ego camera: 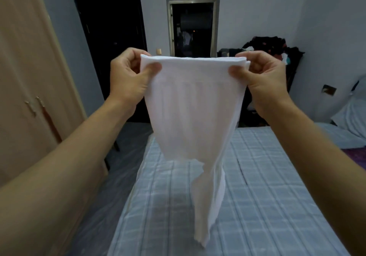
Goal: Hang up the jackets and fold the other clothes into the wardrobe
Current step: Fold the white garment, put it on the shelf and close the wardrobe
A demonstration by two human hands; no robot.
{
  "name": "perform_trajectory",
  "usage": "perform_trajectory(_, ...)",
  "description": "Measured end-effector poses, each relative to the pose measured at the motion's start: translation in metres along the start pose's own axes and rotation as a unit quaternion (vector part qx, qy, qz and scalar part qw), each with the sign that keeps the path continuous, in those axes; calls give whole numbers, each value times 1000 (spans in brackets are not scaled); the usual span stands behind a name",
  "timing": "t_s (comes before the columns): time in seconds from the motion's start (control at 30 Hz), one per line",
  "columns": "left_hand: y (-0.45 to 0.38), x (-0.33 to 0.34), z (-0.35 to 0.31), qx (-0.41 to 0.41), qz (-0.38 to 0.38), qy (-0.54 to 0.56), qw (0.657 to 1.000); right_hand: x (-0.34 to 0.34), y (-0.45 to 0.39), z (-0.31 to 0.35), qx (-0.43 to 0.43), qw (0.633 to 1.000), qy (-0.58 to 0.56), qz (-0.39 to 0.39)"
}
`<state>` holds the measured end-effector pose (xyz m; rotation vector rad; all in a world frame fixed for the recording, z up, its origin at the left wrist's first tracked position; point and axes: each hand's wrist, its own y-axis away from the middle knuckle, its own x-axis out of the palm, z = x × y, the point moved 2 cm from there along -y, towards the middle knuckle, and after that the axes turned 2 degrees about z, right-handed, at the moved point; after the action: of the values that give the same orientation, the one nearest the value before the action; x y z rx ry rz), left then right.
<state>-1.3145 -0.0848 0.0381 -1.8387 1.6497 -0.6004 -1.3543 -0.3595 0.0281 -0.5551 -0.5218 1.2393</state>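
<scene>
Hands, L (128,79) & R (263,81), pinch white garment (194,117) over checked bed (257,196); wardrobe (25,77) at left.

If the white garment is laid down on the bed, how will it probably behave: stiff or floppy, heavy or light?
Probably floppy: the white garment hangs limp between the left hand and right hand, its tail trailing toward the bed. It seems light and thin, since fingertip pinches hold it. It may crumple unless lowered slowly.

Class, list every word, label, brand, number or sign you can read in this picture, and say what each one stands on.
None: no readable text shows anywhere.
The white folded cloth garment, pinched by the left hand and the right hand, shows no label.
The beige wardrobe doors and the blue checked bed cover carry no writing.
</scene>
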Motion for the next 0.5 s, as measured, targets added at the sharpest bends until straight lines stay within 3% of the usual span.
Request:
perform_trajectory(0.27, 77, -12, 10, 3, 77, -62, 995, -20, 73, -10, 40, 998, 33, 47)
perform_trajectory(0.5, 232, -50, 37, -112, 152, -102, 977, -34, 228, -49, 162, 984, 23, 74)
